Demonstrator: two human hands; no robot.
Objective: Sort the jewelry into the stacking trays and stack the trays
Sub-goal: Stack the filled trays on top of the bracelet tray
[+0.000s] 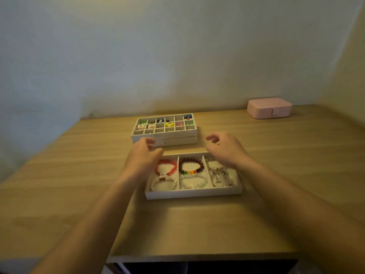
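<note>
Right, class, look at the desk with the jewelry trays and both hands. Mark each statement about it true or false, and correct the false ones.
1. The near tray has three compartments holding bracelets. True.
2. The pink box stands open at the back right. False: its lid is shut.
3. The grid tray sits on top of another tray. True.
4. The left hand grips the red bracelet. False: its fingers are loosely curled, holding nothing, above the tray's far left corner.
5. The right hand holds nothing visible. True.
6. The dark brown bracelet lies in the right compartment. False: it lies in the middle one.
</note>
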